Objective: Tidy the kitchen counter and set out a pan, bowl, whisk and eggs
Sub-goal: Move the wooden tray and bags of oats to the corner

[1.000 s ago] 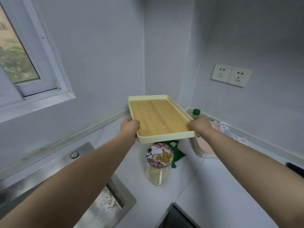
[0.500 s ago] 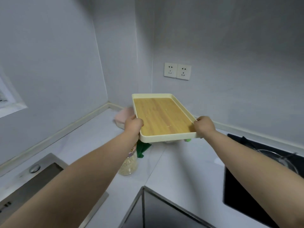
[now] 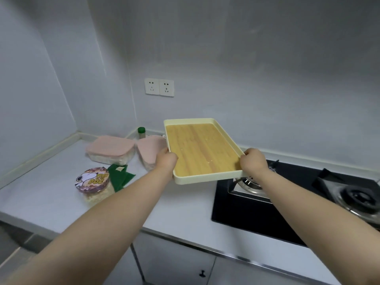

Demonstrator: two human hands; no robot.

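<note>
A cream-rimmed rectangular bamboo-floored tray [image 3: 207, 179] is held above the white counter [image 3: 51, 200]
Curled fingers of the left hand [image 3: 166, 161] and right hand [image 3: 254, 162] clamp its side rims; black gas hob [image 3: 246, 214] at its 4 o'clock, cartoon-lidded jar [image 3: 92, 179] at 8 o'clock

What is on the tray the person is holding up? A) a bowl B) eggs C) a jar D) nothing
D: the tray, gripped at its sides by the left hand and right hand, shows only its bare wooden bottom.
</note>
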